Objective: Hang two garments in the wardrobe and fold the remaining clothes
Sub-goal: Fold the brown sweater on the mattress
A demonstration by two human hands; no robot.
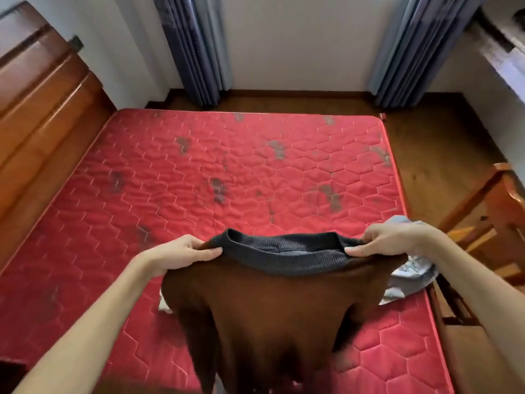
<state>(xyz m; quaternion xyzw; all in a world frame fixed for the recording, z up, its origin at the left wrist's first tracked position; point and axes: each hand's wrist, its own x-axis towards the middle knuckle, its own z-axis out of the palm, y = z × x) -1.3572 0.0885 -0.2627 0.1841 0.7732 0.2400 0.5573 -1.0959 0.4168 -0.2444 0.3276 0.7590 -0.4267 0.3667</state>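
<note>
The brown sweater (264, 314) hangs between the left hand (181, 253) and right hand (389, 240), both pinching its shoulders.

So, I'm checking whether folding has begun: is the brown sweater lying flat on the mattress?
No, the left hand and right hand hold the brown sweater up by its grey ribbed band, its body hanging.

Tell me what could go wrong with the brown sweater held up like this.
The left hand and right hand pinch only the ends of the grey ribbed band, so the brown sweater may slip or stretch. Laid down here, it could cover the pale blue garment at the mattress edge or nudge it off.
</note>
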